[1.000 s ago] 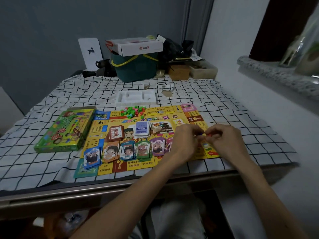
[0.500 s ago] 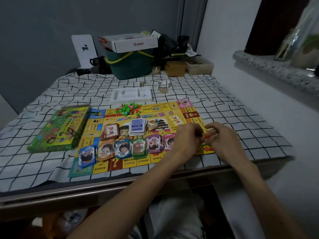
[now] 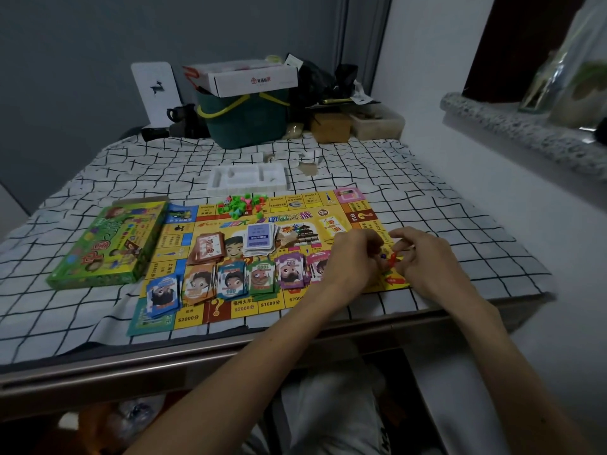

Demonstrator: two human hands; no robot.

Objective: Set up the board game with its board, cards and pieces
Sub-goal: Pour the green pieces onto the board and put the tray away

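Observation:
The yellow game board [image 3: 361, 218] lies flat on the checked cloth. Along its near side sit several stacks of play money [image 3: 230, 280]. A blue-backed card deck [image 3: 259, 239] and a brown card deck [image 3: 208, 246] rest at its centre, and a heap of green and pink houses [image 3: 241, 205] sits on its far edge. Both hands hover close together over the board's near right corner. My right hand [image 3: 427, 257] pinches a small red pawn [image 3: 392, 257]. My left hand [image 3: 353, 254] is curled, with a small blue piece [image 3: 382, 256] at its fingertips.
The green game box [image 3: 105, 244] lies left of the board. A white plastic insert tray [image 3: 246, 178] sits behind it. Against the far wall stand a green basket [image 3: 249, 119] under a white carton [image 3: 253, 77] and small boxes [image 3: 330, 126]. The table edge [image 3: 197, 356] runs near me.
Both hands have stayed over the board's right front corner, fingers working together. The red pawn now shows between them. The camera has tilted slightly.

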